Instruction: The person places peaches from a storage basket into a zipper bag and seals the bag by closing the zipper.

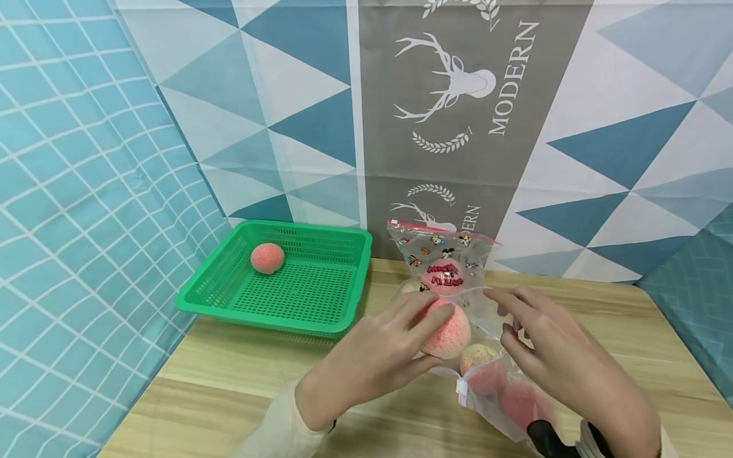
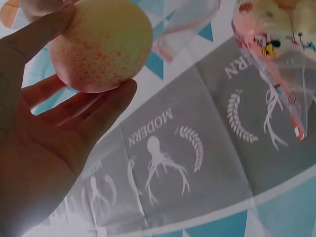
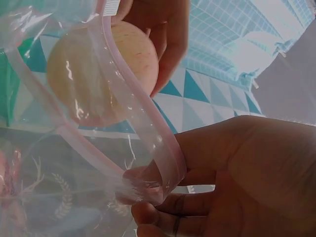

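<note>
My left hand (image 1: 375, 350) grips a pink and cream peach (image 1: 449, 334), thumb on one side and fingers on the other; the left wrist view shows its speckled skin (image 2: 103, 54). My right hand (image 1: 552, 346) pinches the pink-edged rim of a clear zip bag (image 3: 140, 113), whose mouth gapes. In the right wrist view the held peach (image 3: 133, 59) shows at the mouth, partly behind the film. Lower in the head view, more peaches (image 1: 521, 404) lie inside this bag, near its white slider (image 1: 461, 389).
Behind the hands stands a cartoon-printed zip bag (image 1: 406, 238) with a red top edge and peaches inside. A green basket (image 1: 349, 280) on the left of the wooden table (image 1: 212, 381) holds one peach (image 1: 267, 258). Patterned cloth (image 1: 309, 114) rises along the back.
</note>
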### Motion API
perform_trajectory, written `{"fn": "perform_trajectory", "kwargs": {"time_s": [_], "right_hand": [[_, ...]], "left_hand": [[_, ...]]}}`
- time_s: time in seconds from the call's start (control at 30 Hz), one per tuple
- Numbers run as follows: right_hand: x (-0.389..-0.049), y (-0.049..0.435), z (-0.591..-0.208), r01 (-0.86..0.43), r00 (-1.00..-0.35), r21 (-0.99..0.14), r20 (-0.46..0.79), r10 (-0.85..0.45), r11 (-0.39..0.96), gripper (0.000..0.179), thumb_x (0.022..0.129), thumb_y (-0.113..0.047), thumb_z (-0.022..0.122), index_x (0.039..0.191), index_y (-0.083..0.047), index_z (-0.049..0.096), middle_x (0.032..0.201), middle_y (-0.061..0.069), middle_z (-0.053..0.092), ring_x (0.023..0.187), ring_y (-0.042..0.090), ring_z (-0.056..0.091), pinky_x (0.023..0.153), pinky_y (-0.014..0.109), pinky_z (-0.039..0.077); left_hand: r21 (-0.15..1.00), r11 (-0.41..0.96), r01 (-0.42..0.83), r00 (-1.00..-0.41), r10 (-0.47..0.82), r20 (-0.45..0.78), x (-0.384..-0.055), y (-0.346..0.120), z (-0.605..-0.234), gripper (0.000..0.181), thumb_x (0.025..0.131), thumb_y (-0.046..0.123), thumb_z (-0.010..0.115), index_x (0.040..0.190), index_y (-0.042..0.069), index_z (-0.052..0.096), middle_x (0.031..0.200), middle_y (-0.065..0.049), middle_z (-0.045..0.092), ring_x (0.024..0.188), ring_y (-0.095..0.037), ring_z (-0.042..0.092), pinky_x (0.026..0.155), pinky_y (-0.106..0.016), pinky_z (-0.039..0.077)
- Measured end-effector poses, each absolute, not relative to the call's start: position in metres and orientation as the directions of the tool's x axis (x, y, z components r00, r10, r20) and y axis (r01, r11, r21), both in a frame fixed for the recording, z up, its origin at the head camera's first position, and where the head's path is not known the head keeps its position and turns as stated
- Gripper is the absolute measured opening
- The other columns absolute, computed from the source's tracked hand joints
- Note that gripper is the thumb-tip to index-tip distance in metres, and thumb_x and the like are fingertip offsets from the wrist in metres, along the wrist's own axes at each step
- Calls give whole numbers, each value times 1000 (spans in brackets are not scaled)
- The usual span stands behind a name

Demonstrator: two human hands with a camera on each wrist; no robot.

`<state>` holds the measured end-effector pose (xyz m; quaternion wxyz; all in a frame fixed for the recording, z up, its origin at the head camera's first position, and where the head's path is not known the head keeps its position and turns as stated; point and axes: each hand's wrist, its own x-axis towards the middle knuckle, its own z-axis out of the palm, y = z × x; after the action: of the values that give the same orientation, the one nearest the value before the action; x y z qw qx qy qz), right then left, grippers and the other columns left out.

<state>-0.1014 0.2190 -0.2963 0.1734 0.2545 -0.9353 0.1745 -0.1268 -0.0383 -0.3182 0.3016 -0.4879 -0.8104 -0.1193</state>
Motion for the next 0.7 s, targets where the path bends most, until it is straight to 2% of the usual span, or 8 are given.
{"fn": "perform_trajectory", "kwargs": {"time_s": [0.1, 0.17, 0.3, 0.47, 0.53, 0.57, 0.63, 0.7], "right_hand": [[-101, 219, -296, -533, -815, -246, 405, -414, 809, 49, 84, 1, 66, 132, -7, 62, 104, -1, 64, 74, 6, 53, 59, 24, 47], [-100, 219, -295, -530, -819, -249, 399, -413, 811, 49, 84, 0, 67, 132, -7, 62, 105, -1, 65, 75, 7, 53, 59, 24, 48], [-101, 218, -294, -526, -824, -252, 385, -415, 812, 48, 84, 0, 68, 132, -6, 62, 105, 0, 64, 76, 7, 53, 60, 25, 49], [-101, 218, -294, -529, -824, -249, 381, -420, 811, 48, 85, -1, 68, 132, -6, 62, 106, 0, 64, 76, 7, 53, 61, 25, 49], [-101, 218, -294, -532, -821, -249, 384, -422, 809, 49, 84, 0, 68, 133, -7, 61, 106, 0, 64, 75, 6, 52, 60, 25, 48], [-101, 218, -294, -533, -821, -249, 384, -422, 809, 49, 84, 0, 68, 133, -7, 61, 107, -1, 64, 74, 6, 52, 60, 24, 48], [-100, 218, -295, -531, -823, -253, 379, -423, 808, 50, 84, 0, 68, 133, -8, 61, 107, -2, 64, 75, 5, 52, 60, 24, 47], [-100, 219, -295, -527, -828, -258, 368, -422, 810, 50, 85, -1, 68, 133, -8, 61, 107, -2, 63, 73, 5, 51, 60, 23, 46]], "left_hand": [[-91, 488, 868, -359, 744, 563, -127, -34, -323, 61, 81, 36, 83, 130, 14, 55, 126, -2, 55, 118, -15, 54, 96, -26, 50], [-94, 493, 865, -377, 762, 526, -126, -32, -325, 58, 81, 37, 83, 128, 15, 56, 123, 1, 56, 116, -14, 54, 89, -25, 53], [-94, 505, 858, -420, 795, 438, -126, -31, -329, 54, 82, 38, 82, 125, 17, 57, 122, 3, 56, 122, -17, 50, 87, -27, 54], [-113, 511, 852, -435, 812, 389, -126, -29, -333, 52, 81, 36, 83, 123, 18, 58, 123, 2, 57, 129, -21, 50, 100, -32, 49], [-120, 508, 853, -434, 818, 377, -126, -29, -335, 47, 81, 35, 82, 118, 18, 59, 118, 3, 58, 126, -20, 53, 105, -31, 45], [-121, 507, 853, -436, 821, 370, -126, -28, -336, 43, 82, 34, 82, 116, 18, 60, 115, 4, 58, 121, -19, 57, 104, -30, 45], [-117, 502, 857, -436, 827, 356, -126, -28, -338, 33, 85, 31, 79, 109, 18, 60, 105, 5, 58, 106, -14, 62, 97, -25, 49], [-103, 500, 860, -441, 829, 346, -126, -27, -340, 21, 89, 26, 74, 102, 18, 60, 98, 7, 57, 90, -10, 62, 83, -22, 52]]}}
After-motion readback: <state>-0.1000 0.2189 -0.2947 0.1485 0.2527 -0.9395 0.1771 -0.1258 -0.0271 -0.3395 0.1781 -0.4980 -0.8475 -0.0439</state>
